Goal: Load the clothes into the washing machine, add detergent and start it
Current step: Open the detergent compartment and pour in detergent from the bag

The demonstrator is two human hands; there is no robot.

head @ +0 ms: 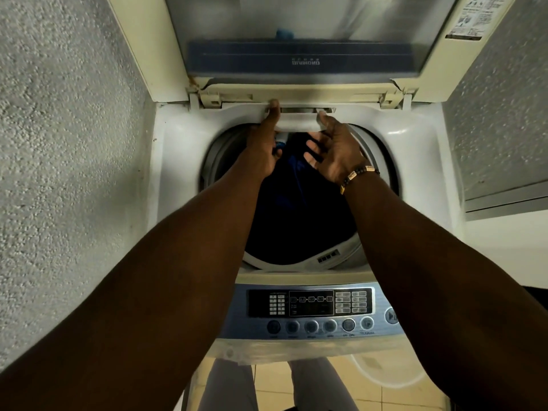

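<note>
White top-loading washing machine (175, 161) seen from above, lid (296, 40) raised. Dark blue clothes (296, 203) are piled inside the drum. White plastic detergent drawer (296, 121) sits at the rear rim of the tub opening. Left hand (264, 146) is placed on the drawer's left end, thumb on top; fingers underneath hidden, grip cannot be told. Right hand (332, 152) is held open, fingers spread, thumb touching the drawer's right end. Beaded bracelet (355, 176) worn on the right wrist. Grey-blue control panel (311, 310) at the front edge.

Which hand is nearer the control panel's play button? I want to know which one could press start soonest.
Right, though neither is close. The right hand and the left hand are both up at the detergent drawer; the play button sits on the right.
</note>
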